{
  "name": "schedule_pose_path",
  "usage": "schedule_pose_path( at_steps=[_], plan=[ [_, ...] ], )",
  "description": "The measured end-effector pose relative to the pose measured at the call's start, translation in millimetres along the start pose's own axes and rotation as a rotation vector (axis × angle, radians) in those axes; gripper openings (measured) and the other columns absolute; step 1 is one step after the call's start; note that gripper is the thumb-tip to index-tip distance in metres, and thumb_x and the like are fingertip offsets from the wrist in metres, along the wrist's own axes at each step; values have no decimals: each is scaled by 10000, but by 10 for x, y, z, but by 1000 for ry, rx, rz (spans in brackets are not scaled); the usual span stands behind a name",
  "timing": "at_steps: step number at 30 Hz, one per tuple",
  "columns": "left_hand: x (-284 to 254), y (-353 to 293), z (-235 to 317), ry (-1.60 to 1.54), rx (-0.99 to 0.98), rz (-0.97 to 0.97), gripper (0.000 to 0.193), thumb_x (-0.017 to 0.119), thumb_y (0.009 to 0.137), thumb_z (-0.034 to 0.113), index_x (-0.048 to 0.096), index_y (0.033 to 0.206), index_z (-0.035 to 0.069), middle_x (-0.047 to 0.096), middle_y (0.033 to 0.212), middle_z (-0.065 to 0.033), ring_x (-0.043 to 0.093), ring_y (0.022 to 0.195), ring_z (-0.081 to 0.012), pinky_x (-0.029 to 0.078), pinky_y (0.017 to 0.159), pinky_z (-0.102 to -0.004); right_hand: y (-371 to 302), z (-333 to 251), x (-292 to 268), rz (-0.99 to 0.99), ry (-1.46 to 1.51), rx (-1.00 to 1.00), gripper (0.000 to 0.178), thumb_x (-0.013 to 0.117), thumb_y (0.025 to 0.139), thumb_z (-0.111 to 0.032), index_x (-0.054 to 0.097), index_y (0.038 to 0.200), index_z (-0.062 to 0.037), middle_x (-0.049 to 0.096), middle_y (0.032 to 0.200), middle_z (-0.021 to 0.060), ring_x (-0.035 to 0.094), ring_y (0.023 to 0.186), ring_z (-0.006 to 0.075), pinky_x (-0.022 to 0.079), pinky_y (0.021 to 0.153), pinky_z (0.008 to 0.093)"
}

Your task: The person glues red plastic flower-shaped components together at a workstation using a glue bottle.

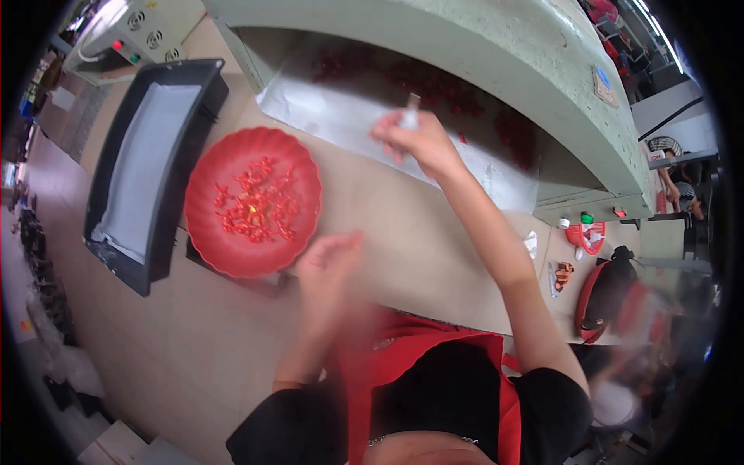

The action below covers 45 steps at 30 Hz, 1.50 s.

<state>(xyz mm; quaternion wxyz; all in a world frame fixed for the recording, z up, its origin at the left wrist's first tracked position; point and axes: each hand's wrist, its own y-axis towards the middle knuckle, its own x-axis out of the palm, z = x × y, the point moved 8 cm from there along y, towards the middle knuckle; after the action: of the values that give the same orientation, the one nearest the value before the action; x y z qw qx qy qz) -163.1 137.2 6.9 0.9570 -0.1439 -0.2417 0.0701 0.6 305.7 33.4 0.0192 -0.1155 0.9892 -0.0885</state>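
Observation:
My right hand (pixel 422 143) is raised before the opening of a pale green cabinet-like machine. Its fingers are closed around a small white bottle-like thing (pixel 409 118) with a narrow tip pointing up; its exact kind is unclear. My left hand (pixel 329 260) is beside the lower right rim of a red scalloped bowl (pixel 306 213). Motion blurs its fingers, so I cannot make out whether they hold anything. Several small red pieces (pixel 260 198) lie heaped in the bowl. Inside the opening, more small red pieces (pixel 457 101) rest on a whitish sheet (pixel 349 128).
A long black tray (pixel 159 267) lined with white stands left of the bowl. The green machine (pixel 496 39) overhangs the far side of the table (pixel 434 256). To the right are a small red basket (pixel 572 236), copper-coloured pieces (pixel 563 275) and a red-and-black bag (pixel 601 302).

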Motion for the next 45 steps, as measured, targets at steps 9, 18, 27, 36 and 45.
schedule_pose_path(
  at_steps=[9, 18, 27, 36, 45],
  plan=[
    [724, -120, 43, 40, 169, -304, 266, 641, 755, -104, 554, 1005, -77, 617, 983, -122, 611, 850, -147, 518, 723, -258, -1692, 2, -198, 13, 444, 9, 75, 596, 780, -13, 594, 834, 39, 571, 745, 135, 546, 599, 149, 427, 451, 236],
    [1148, -458, -14, 224, 322, -390, 271, 678, 723, -108, 560, 963, -59, 548, 998, -109, 623, 875, -181, 548, 744, -275, -2304, -161, -417, 143, 249, -178, 81, 626, 776, 47, 645, 850, 20, 622, 822, 68, 561, 694, 99, 435, 594, 220],
    [1359, -611, 26, 336, 473, -438, 271, 670, 718, -131, 560, 959, -72, 530, 977, -111, 625, 855, -183, 561, 741, -272, -2480, -171, -513, 241, 171, -241, 84, 632, 771, 33, 613, 852, 43, 583, 832, 122, 573, 667, 139, 479, 526, 217],
    [1411, -669, 117, 479, 711, -452, 303, 717, 679, -109, 569, 941, -77, 533, 965, -135, 625, 825, -187, 582, 714, -283, -2537, -117, -534, 288, 221, -313, 123, 636, 769, 73, 622, 877, 16, 607, 941, 107, 583, 823, 148, 462, 724, 259],
    [1452, -656, 122, 538, 735, -450, 298, 732, 676, -85, 583, 935, -72, 548, 956, -137, 630, 822, -188, 585, 712, -285, -2495, 60, -538, 265, 370, -261, 108, 627, 788, 57, 612, 886, 15, 601, 1017, 142, 592, 857, 154, 497, 664, 243]
  ],
)
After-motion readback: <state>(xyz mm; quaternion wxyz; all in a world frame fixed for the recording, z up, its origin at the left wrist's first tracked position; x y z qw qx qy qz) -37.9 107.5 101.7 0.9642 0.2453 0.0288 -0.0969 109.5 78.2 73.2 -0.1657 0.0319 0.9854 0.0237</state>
